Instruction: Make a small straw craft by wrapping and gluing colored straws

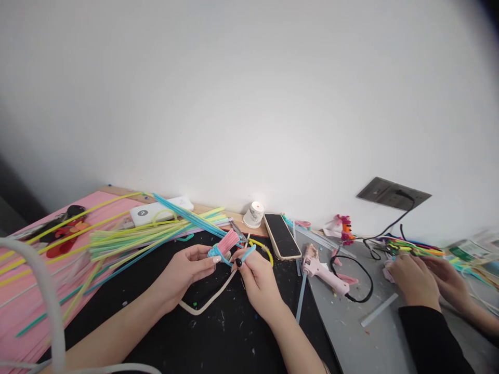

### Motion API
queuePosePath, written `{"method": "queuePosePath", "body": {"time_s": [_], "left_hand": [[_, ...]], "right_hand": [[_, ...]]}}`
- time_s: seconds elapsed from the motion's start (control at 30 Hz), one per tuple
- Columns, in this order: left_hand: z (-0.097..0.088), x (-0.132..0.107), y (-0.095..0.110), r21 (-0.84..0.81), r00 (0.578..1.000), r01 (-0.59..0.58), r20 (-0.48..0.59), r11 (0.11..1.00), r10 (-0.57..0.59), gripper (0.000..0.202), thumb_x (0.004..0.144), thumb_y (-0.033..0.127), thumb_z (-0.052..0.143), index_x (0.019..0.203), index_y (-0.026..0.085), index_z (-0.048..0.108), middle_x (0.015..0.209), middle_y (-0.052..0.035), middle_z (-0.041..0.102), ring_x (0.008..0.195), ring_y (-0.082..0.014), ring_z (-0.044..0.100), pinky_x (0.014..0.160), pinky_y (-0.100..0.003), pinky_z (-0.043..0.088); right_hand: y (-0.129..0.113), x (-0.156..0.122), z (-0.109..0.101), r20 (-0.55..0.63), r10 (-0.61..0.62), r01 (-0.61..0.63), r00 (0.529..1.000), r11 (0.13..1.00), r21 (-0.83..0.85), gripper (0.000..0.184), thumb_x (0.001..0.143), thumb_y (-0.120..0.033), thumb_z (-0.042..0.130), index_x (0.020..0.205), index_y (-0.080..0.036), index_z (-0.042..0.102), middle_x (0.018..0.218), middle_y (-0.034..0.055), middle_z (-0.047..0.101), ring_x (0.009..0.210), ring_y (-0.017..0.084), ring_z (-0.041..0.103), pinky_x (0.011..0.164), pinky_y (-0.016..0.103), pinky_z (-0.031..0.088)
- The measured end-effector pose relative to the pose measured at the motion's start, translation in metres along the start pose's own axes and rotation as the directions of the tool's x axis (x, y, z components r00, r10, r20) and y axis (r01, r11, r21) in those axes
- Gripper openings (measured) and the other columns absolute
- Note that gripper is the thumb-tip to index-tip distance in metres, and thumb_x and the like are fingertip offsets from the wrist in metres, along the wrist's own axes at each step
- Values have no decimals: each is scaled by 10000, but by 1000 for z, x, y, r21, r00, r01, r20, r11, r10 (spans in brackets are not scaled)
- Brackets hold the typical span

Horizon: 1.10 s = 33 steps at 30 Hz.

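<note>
My left hand pinches a short bundle of pink pipe cleaners, wrapped at its lower end with light blue pipe cleaner. Close beside it, my right hand is closed on a light blue pipe cleaner, its free end poking up past the fingers. The blue strand runs between both hands. Behind the right hand lie pliers or scissors, partly hidden, and a yellow pipe cleaner loop. A bent cream-coloured strip rests on the black mat under the hands.
Many loose pipe cleaners spread over pink sheets at left, near a white power strip-like box. A paper cup, phone and pink glue gun with black cord stand right. Another person's hands work at far right.
</note>
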<state>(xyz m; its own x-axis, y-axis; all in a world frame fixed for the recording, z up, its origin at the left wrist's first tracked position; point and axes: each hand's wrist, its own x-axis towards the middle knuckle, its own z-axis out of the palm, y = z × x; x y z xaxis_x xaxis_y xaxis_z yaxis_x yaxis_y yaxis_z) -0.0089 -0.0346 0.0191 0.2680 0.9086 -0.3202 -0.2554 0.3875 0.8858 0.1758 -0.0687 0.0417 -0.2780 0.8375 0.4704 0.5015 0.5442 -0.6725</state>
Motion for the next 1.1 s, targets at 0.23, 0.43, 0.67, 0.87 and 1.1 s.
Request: {"method": "queuePosePath", "body": {"time_s": [0.23,0.43,0.67,0.87,1.1], "left_hand": [[-2,4,-2,-185,997,74,29,980,-70,145,699,191,756,835,163,715,807,-30,695,681,-93,633,738,-199,548],[-2,5,-2,-297,994,109,45,949,-100,78,729,160,717,806,171,720,739,-19,697,667,-107,646,702,-184,562],[-5,6,-5,-136,998,60,38,989,-55,119,753,274,672,838,196,699,788,-30,710,804,-184,681,831,-297,547],[-5,7,-7,-158,995,79,70,984,-69,140,753,286,676,875,221,702,774,-23,687,750,-149,661,818,-283,546],[-5,6,-6,-198,991,108,103,974,-89,210,766,278,671,969,229,691,803,-10,695,745,-140,657,782,-253,547]], "right_hand": [[-1,1,3,-25,-1,2,1000,998,56,275,934,-189,388,804,-203,630,888,62,583,870,191,568,780,308,454],[3,1,6,-48,40,-36,998,997,75,284,934,-192,390,819,-191,650,867,70,595,877,194,573,786,308,449],[4,0,7,-47,63,-60,997,996,70,275,937,-204,395,846,-194,655,875,68,610,847,191,576,760,309,458],[7,-1,8,-51,102,-98,993,992,80,260,938,-226,415,845,-203,656,836,55,619,783,187,582,702,298,460],[8,-2,10,-33,134,-130,990,987,95,252,935,-200,423,862,-199,665,779,37,609,740,177,579,689,293,449]]}}
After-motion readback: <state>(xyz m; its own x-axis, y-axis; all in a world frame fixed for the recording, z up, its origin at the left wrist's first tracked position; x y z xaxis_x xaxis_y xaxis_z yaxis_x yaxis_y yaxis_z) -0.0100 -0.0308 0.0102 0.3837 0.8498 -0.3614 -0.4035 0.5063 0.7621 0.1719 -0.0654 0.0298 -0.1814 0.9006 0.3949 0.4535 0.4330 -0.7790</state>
